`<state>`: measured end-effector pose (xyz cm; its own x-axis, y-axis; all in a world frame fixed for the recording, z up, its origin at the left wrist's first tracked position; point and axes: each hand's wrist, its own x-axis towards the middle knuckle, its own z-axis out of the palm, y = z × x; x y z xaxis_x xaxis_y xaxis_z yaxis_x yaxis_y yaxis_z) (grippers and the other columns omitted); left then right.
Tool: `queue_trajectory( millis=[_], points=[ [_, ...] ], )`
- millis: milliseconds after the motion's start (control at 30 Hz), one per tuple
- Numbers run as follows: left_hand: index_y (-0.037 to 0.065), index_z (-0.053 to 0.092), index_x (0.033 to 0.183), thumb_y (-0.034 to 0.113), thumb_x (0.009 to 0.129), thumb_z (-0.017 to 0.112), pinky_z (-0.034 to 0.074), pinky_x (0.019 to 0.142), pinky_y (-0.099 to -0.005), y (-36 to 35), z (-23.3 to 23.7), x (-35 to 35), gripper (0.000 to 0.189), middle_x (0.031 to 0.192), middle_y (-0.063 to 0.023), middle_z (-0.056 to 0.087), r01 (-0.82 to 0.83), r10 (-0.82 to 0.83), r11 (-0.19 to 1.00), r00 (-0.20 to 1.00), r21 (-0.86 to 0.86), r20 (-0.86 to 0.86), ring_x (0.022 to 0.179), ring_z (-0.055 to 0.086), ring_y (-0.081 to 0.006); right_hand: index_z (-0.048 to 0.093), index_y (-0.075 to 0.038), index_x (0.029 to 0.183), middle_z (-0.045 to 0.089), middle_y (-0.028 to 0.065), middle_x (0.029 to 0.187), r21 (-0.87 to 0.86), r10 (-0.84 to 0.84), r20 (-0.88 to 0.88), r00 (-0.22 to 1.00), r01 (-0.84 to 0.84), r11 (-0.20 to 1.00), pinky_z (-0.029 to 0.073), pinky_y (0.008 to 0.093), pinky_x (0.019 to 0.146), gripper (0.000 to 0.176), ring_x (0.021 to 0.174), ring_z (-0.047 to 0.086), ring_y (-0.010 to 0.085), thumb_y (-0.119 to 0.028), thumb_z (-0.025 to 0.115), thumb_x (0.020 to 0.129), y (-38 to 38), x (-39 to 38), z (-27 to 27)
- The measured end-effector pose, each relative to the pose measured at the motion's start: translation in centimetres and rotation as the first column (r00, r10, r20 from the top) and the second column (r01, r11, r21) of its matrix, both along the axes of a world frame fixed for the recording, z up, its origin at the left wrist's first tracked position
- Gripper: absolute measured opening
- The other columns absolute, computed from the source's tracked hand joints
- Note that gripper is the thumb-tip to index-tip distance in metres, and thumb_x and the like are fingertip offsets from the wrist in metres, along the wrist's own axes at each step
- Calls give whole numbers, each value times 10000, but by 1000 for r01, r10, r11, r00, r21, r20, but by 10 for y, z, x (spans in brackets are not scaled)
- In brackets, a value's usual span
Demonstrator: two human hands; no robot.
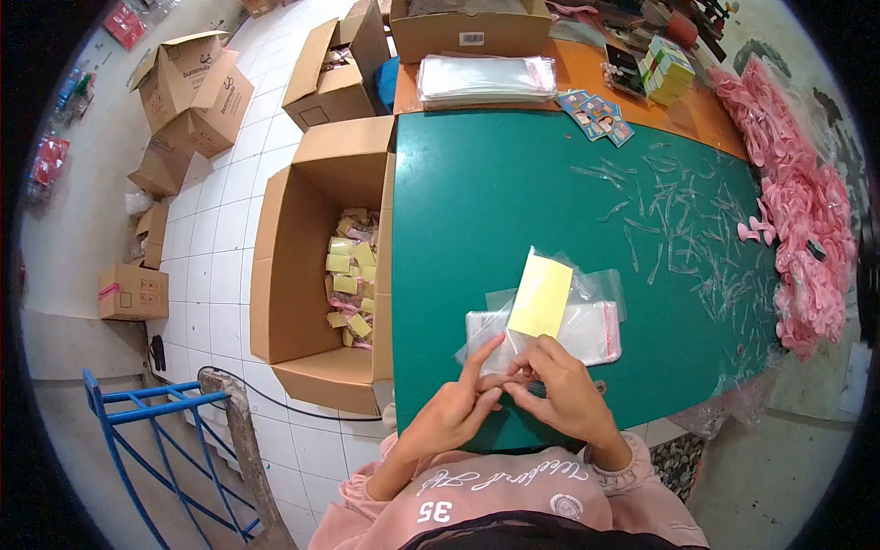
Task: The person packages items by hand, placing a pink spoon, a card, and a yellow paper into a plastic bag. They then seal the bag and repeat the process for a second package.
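Note:
A yellow card (543,295) in a clear plastic bag lies tilted at the front of the green table (495,202). My left hand (456,406) is at the bag's lower left, index finger on the plastic, thumb near the other hand. My right hand (564,390) pinches at the bag's lower end, its fingers curled together. What sits between the fingertips is too small to make out. Beneath the card is a stack of clear bags (596,332) with a pink-edged strip.
An open carton (266,266) with yellow-carded packs stands left of the table. Plastic strips (674,211) are scattered on the right, beside a heap of pink items (811,220). A bag stack (486,78) and printed cards (596,116) lie at the back. A blue metal frame (156,394) stands lower left.

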<state>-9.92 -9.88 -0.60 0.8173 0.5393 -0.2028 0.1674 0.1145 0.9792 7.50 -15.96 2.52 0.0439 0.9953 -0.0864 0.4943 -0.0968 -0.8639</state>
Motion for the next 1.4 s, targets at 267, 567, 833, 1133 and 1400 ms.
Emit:
queue_trajectory(
  millis=[267, 567, 833, 1133, 1400],
  points=[
    [63, 57, 1443, 166, 951, 401, 462, 807, -347, -9, 1, -1, 609, 979, -199, 635, 5, 5, 997, 992, -82, 124, 853, 629, -329, 561, -39, 801, 503, 90, 784, 25, 220, 42, 975, -221, 975, 430, 364, 680, 153, 762, 541, 258, -104, 665, 708, -7, 11, 3],
    [104, 238, 1414, 63, 911, 459, 351, 487, -206, -7, -5, 23, 552, 624, 0, 533, -273, 271, 957, 962, -101, -30, 536, 430, -36, 552, -42, 796, 510, 60, 779, 271, 309, 466, 829, -466, 842, 412, 352, 660, 155, 740, 522, 217, -86, 654, 688, -15, -3, 0],
    [49, 351, 1331, 18, 930, 387, 499, 649, -205, 10, 6, 22, 404, 791, -39, 573, -213, 229, 942, 973, -259, 34, 691, 564, -64, 588, -48, 799, 549, 60, 752, 397, 726, -247, 642, -616, 680, 446, 325, 638, 101, 681, 542, 238, -130, 643, 822, 0, 126, 47],
    [-19, 490, 1217, 29, 952, 329, 517, 771, -245, 4, 23, 17, 314, 1101, -92, 602, -111, 150, 921, 986, -372, 77, 1053, 583, -158, 482, -32, 1085, 496, 175, 1043, 148, -326, 795, 512, 358, 922, 430, 396, 838, 343, 947, 529, 325, -61, 592, 762, -40, 200, 21],
    [2, 479, 1231, 47, 948, 363, 483, 757, -230, 9, 28, 11, 309, 1139, -90, 605, -26, 50, 946, 996, -323, 69, 1008, 591, -129, 598, -98, 1003, 444, 105, 942, 327, -89, 190, 978, 22, 945, 488, 313, 689, 383, 806, 534, 218, -16, 736, 656, -28, 33, -21]
  ],
)
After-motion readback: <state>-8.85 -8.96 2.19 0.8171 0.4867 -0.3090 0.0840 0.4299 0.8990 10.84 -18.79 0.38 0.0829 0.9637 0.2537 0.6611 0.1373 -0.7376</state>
